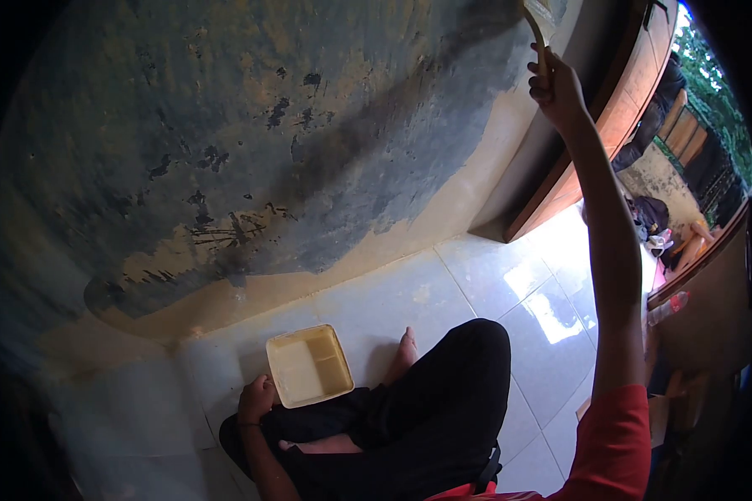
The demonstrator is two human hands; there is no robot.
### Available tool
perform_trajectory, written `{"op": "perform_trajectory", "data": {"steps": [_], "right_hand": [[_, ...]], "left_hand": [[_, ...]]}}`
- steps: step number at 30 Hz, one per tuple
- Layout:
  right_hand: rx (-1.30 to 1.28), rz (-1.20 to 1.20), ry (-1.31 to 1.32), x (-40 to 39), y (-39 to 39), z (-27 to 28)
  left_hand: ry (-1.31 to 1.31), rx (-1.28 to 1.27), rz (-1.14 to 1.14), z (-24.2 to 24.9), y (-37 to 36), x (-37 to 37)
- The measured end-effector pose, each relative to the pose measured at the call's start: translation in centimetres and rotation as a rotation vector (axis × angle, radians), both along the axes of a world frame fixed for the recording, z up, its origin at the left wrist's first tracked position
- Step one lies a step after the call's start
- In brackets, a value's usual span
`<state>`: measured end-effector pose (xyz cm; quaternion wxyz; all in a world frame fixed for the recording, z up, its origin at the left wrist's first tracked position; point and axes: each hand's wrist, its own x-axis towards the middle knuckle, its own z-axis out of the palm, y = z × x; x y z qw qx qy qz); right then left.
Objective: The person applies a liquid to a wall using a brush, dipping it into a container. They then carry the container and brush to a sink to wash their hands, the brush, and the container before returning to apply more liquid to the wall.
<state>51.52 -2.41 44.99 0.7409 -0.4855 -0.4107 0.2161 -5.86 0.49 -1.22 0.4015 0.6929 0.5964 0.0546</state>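
A: Fingers?
B: Right-hand fingers point(545, 83) wrapped round a curved, yellowish-handled tool point(543, 52), up near the patchy blue-grey and beige wall point(309, 142). Head's cropped, can't tell type. Right arm point(614, 250) extended, probably for reach.
A: Left?
B: Left-hand fingers point(262, 387) grip the left edge of a square, cream plastic tub point(332, 349), likely to stop it sliding.
A: Why there?
B: Tub's against folded legs in black trousers point(443, 401); lap probably braces it within reach. Glossy pale-tiled floor point(518, 367) around; can't tell if tub touches it.

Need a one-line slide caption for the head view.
Right hand holds a handled tool up by a patchy wall; left hand at a square tub's edge.
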Motion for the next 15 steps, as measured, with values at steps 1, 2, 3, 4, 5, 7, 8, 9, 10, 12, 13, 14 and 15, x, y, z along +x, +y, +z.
{"op": "perform_trajectory", "data": {"steps": [1,2,3,4,5,7,8,9,10,12,13,14,15], "right_hand": [[-0.013,-0.036,0.009,-0.4,0.1,-0.6],[-0.027,-0.072,0.019,-0.5,0.2,-1.3],[-0.035,-0.012,0.029,0.1,0.1,-2.3],[-0.039,-0.011,0.028,0.6,0.1,-3.4],[-0.062,-0.015,0.031,0.8,-0.1,-4.5],[-0.093,-0.048,0.048,0.5,-0.8,-6.6],[-0.095,-0.051,0.052,0.5,-1.2,-7.6],[-0.117,-0.058,0.052,0.5,-1.5,-8.8],[-0.139,-0.064,0.052,0.6,-1.8,-10.0],[-0.172,-0.061,0.049,0.8,-2.4,-12.7],[-0.193,-0.058,0.057,1.3,-2.8,-14.2],[-0.214,-0.057,0.065,1.7,-3.1,-15.8],[-0.242,-0.069,0.078,2.1,-3.4,-17.6]], "left_hand": [[0.01,-0.007,-0.004,0.1,0.0,0.0],[0.021,-0.014,-0.008,0.4,0.0,0.1],[0.02,-0.017,-0.007,0.4,0.2,0.1],[0.031,-0.031,-0.015,0.4,0.3,0.2],[0.043,-0.046,-0.023,0.4,0.3,0.2],[0.036,-0.026,-0.057,0.6,0.1,0.1],[0.029,-0.004,-0.088,0.6,0.1,0.1],[0.033,-0.006,-0.092,0.3,0.1,0.0],[0.047,0.023,-0.101,-0.4,0.2,-0.2],[0.066,0.051,-0.113,0.3,0.2,0.2],[0.056,-0.019,-0.071,1.4,0.1,0.6],[0.047,-0.088,-0.031,2.2,-0.1,0.9],[0.055,-0.09,-0.04,2.4,-0.1,1.0]]}}
